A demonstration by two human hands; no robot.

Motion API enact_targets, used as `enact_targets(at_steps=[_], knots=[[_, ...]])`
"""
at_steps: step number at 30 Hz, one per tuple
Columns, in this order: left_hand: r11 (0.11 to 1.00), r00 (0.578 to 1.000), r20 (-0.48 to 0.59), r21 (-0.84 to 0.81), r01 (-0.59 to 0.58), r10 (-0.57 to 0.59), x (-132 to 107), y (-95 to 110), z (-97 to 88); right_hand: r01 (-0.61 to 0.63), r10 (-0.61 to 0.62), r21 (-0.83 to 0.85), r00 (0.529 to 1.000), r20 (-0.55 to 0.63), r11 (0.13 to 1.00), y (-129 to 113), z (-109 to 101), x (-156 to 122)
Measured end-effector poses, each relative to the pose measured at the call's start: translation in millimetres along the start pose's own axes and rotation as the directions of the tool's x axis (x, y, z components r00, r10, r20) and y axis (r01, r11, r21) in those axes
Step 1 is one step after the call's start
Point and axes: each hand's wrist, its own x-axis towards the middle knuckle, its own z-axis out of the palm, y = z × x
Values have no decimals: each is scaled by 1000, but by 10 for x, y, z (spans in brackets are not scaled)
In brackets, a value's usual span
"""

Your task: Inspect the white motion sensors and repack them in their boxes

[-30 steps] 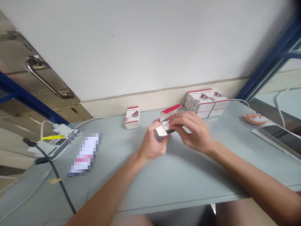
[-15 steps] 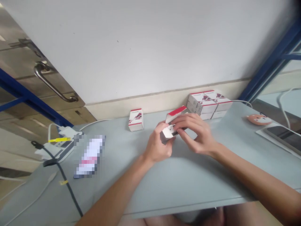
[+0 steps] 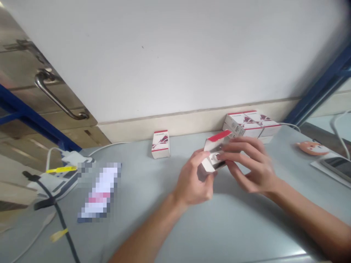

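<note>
My left hand [image 3: 194,179] is closed around a small white carton [image 3: 208,165] with a red-edged lid flap [image 3: 218,137] standing up. The carton is tilted, its opening turned toward my right hand. Inside, a white piece [image 3: 215,157] shows in part; its kind I cannot make out. My right hand [image 3: 251,164] is at the opening with fingers stretched and apart, slightly blurred. Its fingertips reach over the carton's mouth and hide part of it. Nothing shows held between them.
A closed white-and-red carton [image 3: 161,144] stands on the grey table [image 3: 153,233] by the wall. Several matching cartons [image 3: 253,124] are stacked at the back right. Further right lie an orange animal-shaped item [image 3: 312,148] and a phone [image 3: 338,166]. A power strip [image 3: 64,182], cables and a pixelated item [image 3: 100,193] are at left.
The view has shifted a little. The carton is tipped more, showing more of its inside. My right hand's fingers have spread and drawn slightly back from the opening.
</note>
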Motion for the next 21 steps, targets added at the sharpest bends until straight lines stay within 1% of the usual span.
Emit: enact_targets(at_steps=[3, 7, 9, 11, 15, 17, 21], knots=[[999, 1000, 9, -23, -26, 26, 15, 28, 63, 0, -2, 39, 998, 56, 999, -69, -73, 57], [999, 999, 39, -44, -32, 34, 29, 66, 137, -96, 83, 100, 989, 125, 990, -47, -165, 90], [998, 999, 33, -43, -34, 36, 30, 77, 146, -153, 131, 137, 979, 159, 979, -19, -208, 98], [998, 999, 30, -38, -43, 44, 20, 82, 136, -222, 178, 185, 957, 229, 957, -6, -261, 119], [998, 997, 60, -38, -52, 55, -29, 85, 105, -358, 242, 250, 885, 397, 900, -25, -368, 186], [998, 997, 54, -38, -52, 54, -49, 87, 108, -386, 252, 258, 867, 430, 886, -35, -393, 201], [998, 999, 33, -46, -39, 41, -46, 87, 131, -409, 281, 239, 858, 431, 881, -31, -378, 186]])
